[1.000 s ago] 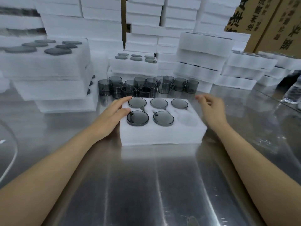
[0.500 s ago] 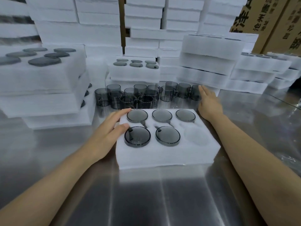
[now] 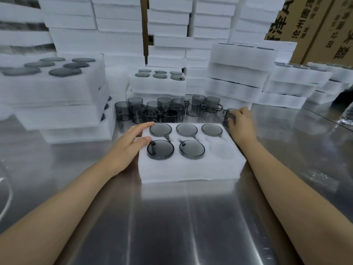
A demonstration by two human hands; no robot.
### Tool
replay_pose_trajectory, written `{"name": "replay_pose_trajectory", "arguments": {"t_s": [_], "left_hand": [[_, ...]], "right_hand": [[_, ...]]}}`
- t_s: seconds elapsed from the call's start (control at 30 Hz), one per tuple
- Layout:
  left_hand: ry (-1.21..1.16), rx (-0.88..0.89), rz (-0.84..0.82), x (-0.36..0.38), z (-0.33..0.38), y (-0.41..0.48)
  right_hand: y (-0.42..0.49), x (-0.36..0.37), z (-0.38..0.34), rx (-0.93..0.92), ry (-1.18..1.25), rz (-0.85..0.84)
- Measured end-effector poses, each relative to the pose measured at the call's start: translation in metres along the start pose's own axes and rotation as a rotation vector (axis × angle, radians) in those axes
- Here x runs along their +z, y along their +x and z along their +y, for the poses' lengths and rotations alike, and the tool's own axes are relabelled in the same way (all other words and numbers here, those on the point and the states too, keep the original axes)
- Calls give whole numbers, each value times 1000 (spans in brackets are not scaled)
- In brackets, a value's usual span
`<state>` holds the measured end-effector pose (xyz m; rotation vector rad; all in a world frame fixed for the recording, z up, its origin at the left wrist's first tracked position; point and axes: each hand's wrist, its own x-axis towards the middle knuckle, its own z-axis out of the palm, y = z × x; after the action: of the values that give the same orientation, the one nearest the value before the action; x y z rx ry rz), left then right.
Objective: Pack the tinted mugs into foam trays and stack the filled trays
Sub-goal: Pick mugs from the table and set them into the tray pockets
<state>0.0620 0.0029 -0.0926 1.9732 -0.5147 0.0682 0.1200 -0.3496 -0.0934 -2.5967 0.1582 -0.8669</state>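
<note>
The foam tray [image 3: 191, 167] lies between the two hands on the steel table [image 3: 172, 217], its near edge facing the person and its left edge under the left hand [image 3: 129, 144]. That hand lies flat with fingers straight along the tray's far-left corner, the thumb resting on the foam just beside the nearest seated mug. Five tinted mugs [image 3: 160, 149] fill the tray's pockets. The empty pocket [image 3: 222, 151] sits at the near corner on the right-hand side, just inward of the right forearm. The right hand [image 3: 241, 123] is past the tray's far-right corner, its fingers curled round a loose mug [image 3: 227, 115] that stands on the table. The hand covers most of it, so the mug's handle cannot be made out. Beyond the left hand's fingertips and close against the tray's far edge stands a cluster of loose mugs [image 3: 164, 109], overlapping one another so that no count is sure. Stacked filled trays [image 3: 53, 88] crowd the space outward of the left hand, and more white stacks [image 3: 240, 73] rise beyond the right hand. Bare steel lies open toward the person and outward of the right forearm. Cardboard boxes [image 3: 315, 27] are cut off at the top right corner. A clear object [image 3: 347, 119] at the right edge is too cropped to identify. Blur softens the far stacks.
</note>
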Motion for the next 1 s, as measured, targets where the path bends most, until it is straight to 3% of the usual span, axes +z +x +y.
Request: {"name": "replay_pose_trajectory", "arguments": {"t_s": [0.17,0.4,0.63,0.77,0.9,1.0], "left_hand": [[12,-47,-7,0,0,0],[10,-55,-13,2,1,-1],[-1,-83,-19,2,2,-1],[-24,-90,-23,2,0,1],[-17,-86,-28,2,0,1],[-20,-88,-28,1,-1,1]], "right_hand": [[-36,-13,-16,84,220,57],[-59,-32,-32,204,390,-82],[-49,-62,-42,301,648,95],[-52,-89,-53,143,895,-178],[-61,-101,-67,-88,736,-488],[-62,-107,-70,-140,639,-591]]}}
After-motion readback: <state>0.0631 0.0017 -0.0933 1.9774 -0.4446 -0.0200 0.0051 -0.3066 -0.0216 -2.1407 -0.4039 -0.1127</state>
